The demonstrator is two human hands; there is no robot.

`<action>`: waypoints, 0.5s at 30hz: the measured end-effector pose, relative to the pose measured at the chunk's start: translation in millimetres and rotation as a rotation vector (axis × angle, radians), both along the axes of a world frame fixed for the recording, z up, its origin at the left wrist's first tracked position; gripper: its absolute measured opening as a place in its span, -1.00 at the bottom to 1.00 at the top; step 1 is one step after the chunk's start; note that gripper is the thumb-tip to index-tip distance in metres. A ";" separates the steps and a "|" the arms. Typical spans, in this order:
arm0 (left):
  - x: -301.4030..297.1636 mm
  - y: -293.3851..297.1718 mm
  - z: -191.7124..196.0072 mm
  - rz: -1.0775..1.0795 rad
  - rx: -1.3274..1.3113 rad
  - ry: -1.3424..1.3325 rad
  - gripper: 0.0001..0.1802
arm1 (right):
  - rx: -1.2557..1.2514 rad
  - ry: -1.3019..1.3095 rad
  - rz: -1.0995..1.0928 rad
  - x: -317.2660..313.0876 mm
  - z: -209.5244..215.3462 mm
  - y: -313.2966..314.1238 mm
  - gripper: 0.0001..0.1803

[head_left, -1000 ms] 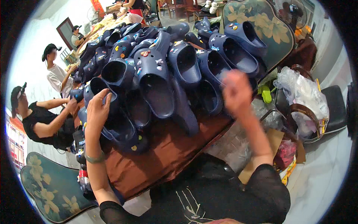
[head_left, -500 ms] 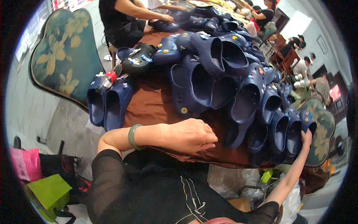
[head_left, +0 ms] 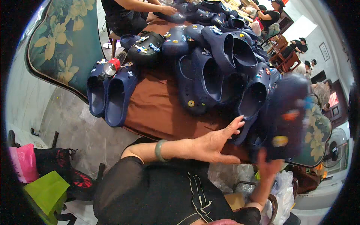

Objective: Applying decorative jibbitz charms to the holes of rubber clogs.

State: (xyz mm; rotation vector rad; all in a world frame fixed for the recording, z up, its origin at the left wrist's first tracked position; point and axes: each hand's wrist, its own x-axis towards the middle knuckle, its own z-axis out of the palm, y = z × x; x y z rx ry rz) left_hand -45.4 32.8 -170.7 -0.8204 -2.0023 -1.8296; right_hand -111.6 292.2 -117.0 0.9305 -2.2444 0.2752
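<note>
My right hand point(head_left: 267, 167) grips a navy clog point(head_left: 288, 90) by its lower end and holds it up over the table's right side. The clog is smeared by motion, with blurred orange, yellow and blue charms on it. Left of it, my left hand point(head_left: 217, 145) is open, thumb and fingers spread, nothing in it. A heap of navy clogs point(head_left: 217, 48) with small charms covers the table's middle and far part. At the left edge stands a pair of navy clogs point(head_left: 119, 99), with a red-and-clear object point(head_left: 111, 66) lying across them.
A brown cloth point(head_left: 157, 107) covers the table. Flower-patterned chair backs stand at left point(head_left: 62, 45) and right point(head_left: 318, 127). Bags, one green point(head_left: 47, 189), lie on the lower left. Across the table a person's hand point(head_left: 168, 10) touches clogs. A fan point(head_left: 333, 150) stands at right.
My right hand has brought a clog up and inward from the table's right end. My left hand has moved right and opened from a loose fist. The view has shifted slightly.
</note>
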 end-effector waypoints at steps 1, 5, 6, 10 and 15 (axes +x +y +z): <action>7.9 7.3 -8.2 -0.002 -0.003 -0.007 0.28 | 0.011 -0.064 0.120 16.1 -12.3 -33.7 -0.51; 38.7 12.6 -25.1 0.215 0.467 -0.035 0.43 | 0.240 -0.335 0.439 61.1 -29.7 -120.0 -0.45; 47.1 -5.6 -23.1 0.269 0.354 -0.036 0.43 | 0.317 -0.359 0.567 64.8 -35.8 -125.4 -0.45; 71.7 -54.0 -41.0 0.285 0.186 -0.190 0.29 | 0.637 -0.386 0.937 76.5 -46.5 -127.8 -0.52; 84.7 -99.6 -67.9 0.448 0.144 -0.362 0.04 | -0.066 -0.619 1.140 58.1 -40.7 -120.1 -0.81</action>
